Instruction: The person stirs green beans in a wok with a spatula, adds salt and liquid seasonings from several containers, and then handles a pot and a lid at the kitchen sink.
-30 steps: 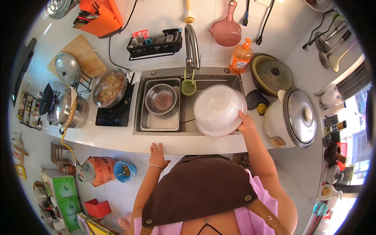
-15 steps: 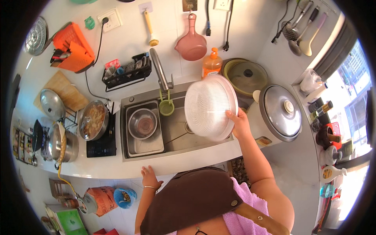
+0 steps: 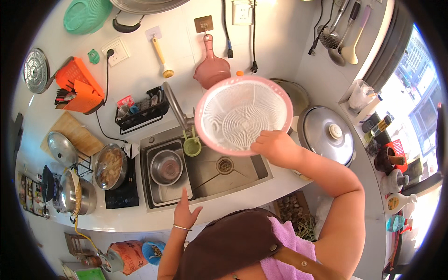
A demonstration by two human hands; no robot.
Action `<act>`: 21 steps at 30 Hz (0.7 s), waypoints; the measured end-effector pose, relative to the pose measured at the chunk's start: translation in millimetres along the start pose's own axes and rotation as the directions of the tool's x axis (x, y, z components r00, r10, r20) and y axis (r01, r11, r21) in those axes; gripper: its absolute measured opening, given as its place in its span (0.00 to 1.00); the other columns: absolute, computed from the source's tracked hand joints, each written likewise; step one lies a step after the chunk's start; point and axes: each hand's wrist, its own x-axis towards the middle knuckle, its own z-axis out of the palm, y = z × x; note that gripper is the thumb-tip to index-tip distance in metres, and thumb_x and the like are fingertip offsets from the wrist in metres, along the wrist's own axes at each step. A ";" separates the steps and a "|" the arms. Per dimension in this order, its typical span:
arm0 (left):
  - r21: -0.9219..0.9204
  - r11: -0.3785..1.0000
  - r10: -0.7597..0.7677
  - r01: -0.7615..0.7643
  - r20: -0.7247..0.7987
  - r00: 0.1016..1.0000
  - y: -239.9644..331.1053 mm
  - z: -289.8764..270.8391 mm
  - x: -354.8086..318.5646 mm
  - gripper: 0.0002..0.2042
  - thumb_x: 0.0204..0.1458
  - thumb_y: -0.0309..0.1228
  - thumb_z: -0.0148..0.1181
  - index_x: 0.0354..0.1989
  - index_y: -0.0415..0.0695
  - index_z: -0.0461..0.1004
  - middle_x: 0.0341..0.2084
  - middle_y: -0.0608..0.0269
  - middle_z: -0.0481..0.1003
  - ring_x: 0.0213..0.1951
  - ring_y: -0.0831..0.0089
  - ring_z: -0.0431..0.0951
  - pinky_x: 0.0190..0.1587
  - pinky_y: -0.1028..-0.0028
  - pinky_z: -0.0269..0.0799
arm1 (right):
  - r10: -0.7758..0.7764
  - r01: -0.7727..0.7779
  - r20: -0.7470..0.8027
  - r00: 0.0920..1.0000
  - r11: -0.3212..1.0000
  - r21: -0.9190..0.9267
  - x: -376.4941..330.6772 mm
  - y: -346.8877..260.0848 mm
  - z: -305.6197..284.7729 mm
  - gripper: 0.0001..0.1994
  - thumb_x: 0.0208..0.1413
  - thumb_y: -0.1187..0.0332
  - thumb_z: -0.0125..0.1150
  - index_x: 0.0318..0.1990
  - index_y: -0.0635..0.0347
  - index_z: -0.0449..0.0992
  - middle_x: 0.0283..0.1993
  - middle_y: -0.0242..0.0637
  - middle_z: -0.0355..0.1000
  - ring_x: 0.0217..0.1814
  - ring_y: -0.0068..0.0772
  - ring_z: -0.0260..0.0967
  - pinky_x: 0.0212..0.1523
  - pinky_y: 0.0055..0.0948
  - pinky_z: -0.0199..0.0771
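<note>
My right hand (image 3: 276,148) grips the near rim of a plastic colander (image 3: 245,112), white mesh with a pink rim. It is held up in the air above the right side of the sink (image 3: 247,175), its hollow inside facing me with nothing in it. My left hand (image 3: 185,215) is open at the counter's front edge, index finger pointing toward the sink and thumb apart, holding nothing. In the sink's left part, a steel bowl (image 3: 166,167) sits in a rectangular steel tray (image 3: 173,195). A small green strainer (image 3: 192,146) hangs below the faucet (image 3: 174,105).
To the left, a pan of food (image 3: 110,166) sits on a black cooktop (image 3: 122,193), with a steel pot (image 3: 79,193) beyond. At right stands a large lidded cooker (image 3: 326,135). A black rack (image 3: 141,111) and pink pan (image 3: 212,65) hang on the wall.
The colander has been lifted and turned, so its inside shows instead of its outer side. My left hand has shifted slightly, its index finger now reaching over the counter. The view has shifted too.
</note>
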 end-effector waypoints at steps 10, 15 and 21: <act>-0.712 0.686 0.042 -0.150 -0.168 0.985 128.0 -22.4 98.4 0.14 0.41 0.13 0.63 0.38 0.37 0.71 0.35 0.67 0.71 0.38 0.78 0.75 0.44 0.77 0.74 | -0.216 0.043 0.402 0.890 0.917 0.396 3.3 30.4 -21.9 0.09 0.50 0.67 0.60 0.38 0.57 0.73 0.32 0.38 0.72 0.43 0.43 0.70 0.38 0.41 0.72; -0.830 0.557 -0.135 0.028 -0.057 0.989 114.5 -2.9 103.2 0.10 0.46 0.19 0.63 0.38 0.40 0.71 0.33 0.68 0.72 0.35 0.79 0.75 0.41 0.76 0.77 | 0.254 -0.366 0.264 0.930 0.595 0.716 25.7 154.7 -40.5 0.14 0.54 0.70 0.61 0.49 0.56 0.76 0.40 0.33 0.76 0.40 0.24 0.72 0.45 0.27 0.71; -0.932 0.316 -0.248 0.179 0.100 0.963 147.6 -21.4 117.0 0.08 0.52 0.26 0.61 0.39 0.42 0.70 0.34 0.66 0.73 0.37 0.75 0.77 0.38 0.71 0.81 | 0.560 -0.477 0.557 0.614 0.825 -0.304 -11.5 323.7 73.6 0.15 0.46 0.69 0.60 0.44 0.53 0.77 0.40 0.44 0.75 0.46 0.45 0.73 0.45 0.41 0.74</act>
